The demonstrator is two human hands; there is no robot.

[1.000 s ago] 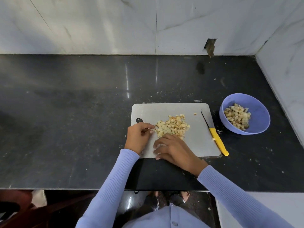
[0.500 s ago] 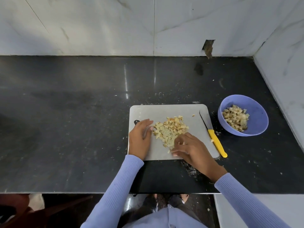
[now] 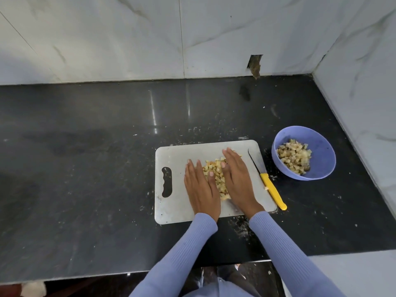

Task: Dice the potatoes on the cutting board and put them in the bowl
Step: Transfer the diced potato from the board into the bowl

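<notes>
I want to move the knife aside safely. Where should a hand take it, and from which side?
Take the knife by its yellow handle, coming from the near right corner of the cutting board. The handle end overhangs the board's edge toward the person, so fingers can probably curl under it, while the dark blade points away, beside the right hand.

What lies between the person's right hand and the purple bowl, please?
In the head view, the yellow-handled knife lies between the right hand and the purple bowl, resting across the cutting board's right edge.
</notes>
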